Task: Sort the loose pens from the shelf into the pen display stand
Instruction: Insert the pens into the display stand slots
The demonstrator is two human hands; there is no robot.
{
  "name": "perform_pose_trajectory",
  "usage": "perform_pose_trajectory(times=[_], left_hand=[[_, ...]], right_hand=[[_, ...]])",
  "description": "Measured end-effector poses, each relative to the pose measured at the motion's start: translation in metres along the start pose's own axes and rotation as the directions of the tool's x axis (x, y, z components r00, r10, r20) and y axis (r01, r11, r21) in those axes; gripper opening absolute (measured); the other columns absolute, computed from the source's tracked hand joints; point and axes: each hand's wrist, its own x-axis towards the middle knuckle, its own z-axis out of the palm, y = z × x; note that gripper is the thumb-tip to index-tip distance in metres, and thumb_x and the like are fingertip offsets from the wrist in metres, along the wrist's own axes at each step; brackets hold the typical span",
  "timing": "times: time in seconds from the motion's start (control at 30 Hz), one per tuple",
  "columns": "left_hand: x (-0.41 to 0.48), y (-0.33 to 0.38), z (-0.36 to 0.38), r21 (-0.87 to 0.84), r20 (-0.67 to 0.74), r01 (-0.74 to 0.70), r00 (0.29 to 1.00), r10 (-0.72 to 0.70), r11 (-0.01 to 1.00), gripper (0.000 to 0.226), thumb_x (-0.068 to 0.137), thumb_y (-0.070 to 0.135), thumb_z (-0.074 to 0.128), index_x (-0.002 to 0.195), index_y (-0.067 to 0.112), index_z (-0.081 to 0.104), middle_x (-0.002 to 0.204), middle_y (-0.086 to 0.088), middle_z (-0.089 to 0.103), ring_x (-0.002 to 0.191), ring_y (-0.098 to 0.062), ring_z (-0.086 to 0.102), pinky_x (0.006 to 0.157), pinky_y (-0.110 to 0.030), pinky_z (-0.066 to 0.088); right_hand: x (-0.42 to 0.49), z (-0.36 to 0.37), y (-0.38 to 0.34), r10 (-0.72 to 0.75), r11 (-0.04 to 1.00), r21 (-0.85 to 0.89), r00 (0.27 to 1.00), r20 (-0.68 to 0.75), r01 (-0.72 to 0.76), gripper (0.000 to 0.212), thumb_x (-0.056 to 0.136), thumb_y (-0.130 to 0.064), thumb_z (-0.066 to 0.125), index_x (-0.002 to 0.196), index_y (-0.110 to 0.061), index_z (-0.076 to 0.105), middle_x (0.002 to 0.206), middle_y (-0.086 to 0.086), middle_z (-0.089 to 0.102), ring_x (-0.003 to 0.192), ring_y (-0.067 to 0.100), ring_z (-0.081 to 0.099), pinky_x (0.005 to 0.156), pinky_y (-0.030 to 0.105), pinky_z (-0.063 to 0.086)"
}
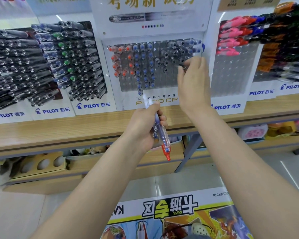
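A person stands at a wooden shelf point(62, 130) lined with tilted pen racks. The left hand point(143, 125) is closed around a small bundle of loose pens point(158, 128), their clear barrels running diagonally through the fist; one red-capped end hangs below the palm and pale tips stick out above the thumb. The right hand point(193, 80) reaches up to the central pen display stand point(155, 66), its fingertips point(188, 63) pinched on a dark-tipped pen point(182, 66) at the stand's right-hand columns.

The stand's slotted grey panel is partly filled: red-capped pens point(121, 61) occupy the left columns, blue-capped pens point(145, 66) run down the middle columns, and a cluster of dark-capped pens point(178, 49) sits at the upper right, with open slots below them. A blue-capped pen at the bottom of the blue rows juts past the panel's lower edge.

To the left, two racks point(41, 66) are packed almost full with black pens, plus a column of green caps. To the right, another rack point(231, 54) holds pink and red pens in its upper rows only. Below the shelf, a lower tier carries cardboard boxes point(40, 163) and soft toys, too blurred to tell apart.
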Motion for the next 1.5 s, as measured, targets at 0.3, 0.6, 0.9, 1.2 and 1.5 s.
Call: perform_pose_trajectory(times=[0.3, 0.6, 0.9, 1.2, 1.5], left_hand=[[0.001, 0.005, -0.004, 0.025, 0.022, 0.039, 0.999, -0.039, 0.999, 0.028, 0.097, 0.020, 0.050, 0.071, 0.008, 0.045, 0.045, 0.000, 0.045, 0.037, -0.008, 0.040, 0.038, -0.012, 0.036], [0.002, 0.006, -0.001, -0.021, 0.019, 0.042, 0.999, -0.042, 0.999, 0.031, 0.098, 0.021, 0.047, 0.070, 0.009, 0.043, 0.044, 0.002, 0.043, 0.037, -0.008, 0.038, 0.036, -0.012, 0.034], [-0.003, 0.009, 0.000, -0.041, 0.033, 0.044, 0.999, -0.042, 0.998, 0.031, 0.098, 0.022, 0.049, 0.071, 0.009, 0.043, 0.048, 0.000, 0.041, 0.036, -0.008, 0.038, 0.036, -0.015, 0.036], [-0.014, 0.009, 0.005, -0.181, 0.027, 0.025, 0.999, -0.020, 0.983, 0.021, 0.099, 0.021, 0.045, 0.082, 0.008, 0.047, 0.061, 0.001, 0.041, 0.045, -0.007, 0.040, 0.038, -0.015, 0.038], [-0.019, 0.006, 0.016, -0.235, -0.134, -0.038, 0.991, 0.006, 0.971, 0.029, 0.100, 0.024, 0.043, 0.076, 0.007, 0.047, 0.059, -0.003, 0.046, 0.037, -0.010, 0.048, 0.039, -0.018, 0.045]], right_hand=[[-0.005, -0.006, 0.005, -0.013, 0.987, 0.158, 0.998, -0.065, 0.023, 0.010, 0.090, -0.013, 0.058, 0.095, -0.004, 0.059, 0.087, -0.001, 0.050, 0.072, 0.012, 0.046, 0.066, 0.021, 0.038], [-0.006, -0.008, 0.007, -0.083, 0.996, 0.025, 0.989, -0.124, 0.087, 0.014, 0.090, -0.019, 0.054, 0.097, -0.010, 0.063, 0.088, 0.002, 0.066, 0.085, 0.023, 0.052, 0.077, 0.026, 0.032], [0.000, -0.014, 0.002, -0.028, 1.000, 0.005, 0.997, -0.073, 0.029, 0.010, 0.088, -0.019, 0.059, 0.089, -0.012, 0.065, 0.087, 0.000, 0.066, 0.087, 0.020, 0.053, 0.073, 0.025, 0.036], [0.004, -0.035, -0.012, 0.131, 0.987, 0.065, 0.970, 0.207, -0.147, 0.028, 0.087, -0.023, 0.064, 0.111, -0.012, 0.056, 0.105, -0.001, 0.056, 0.090, 0.012, 0.051, 0.080, 0.028, 0.046], [-0.038, -0.077, -0.025, 0.066, 0.945, 0.150, 0.617, 0.785, -0.292, 0.049, 0.091, -0.053, 0.040, 0.092, -0.009, 0.062, 0.076, 0.004, 0.065, 0.070, 0.017, 0.063, 0.074, 0.033, 0.053]])
